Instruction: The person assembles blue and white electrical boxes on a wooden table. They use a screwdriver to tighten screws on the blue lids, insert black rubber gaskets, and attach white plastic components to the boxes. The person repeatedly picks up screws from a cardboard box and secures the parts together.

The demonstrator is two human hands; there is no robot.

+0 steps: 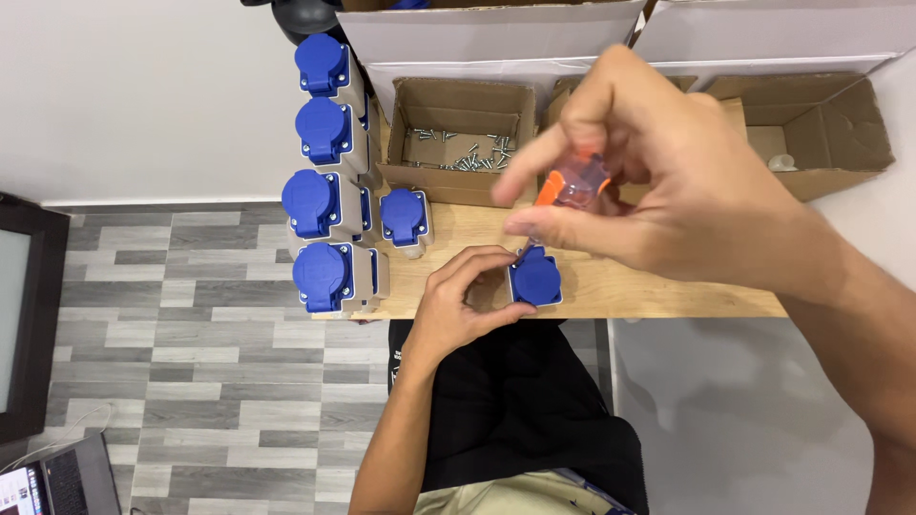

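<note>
Blue socket (536, 278): near desk (658, 286) edge, steadied by left hand (456, 310), fingers curled around it.
Right hand (658, 181): grip closed on orange screwdriver (571, 183).
Advice: keep tip upright, socket pinned firmly.
Screws (468, 153): far box.

It looked like a small assembly workstation in a workshop or light production room. A narrow wooden bench (658, 291) stood against a white wall, with a cardboard box of loose screws (460, 148) at its far side and more open cartons (811, 129) to the right. Finished blue-lidded sockets (324, 172) were stacked at the left. Grey plank flooring (191, 324) lay below, and a laptop (52, 482) sat near left.
</note>
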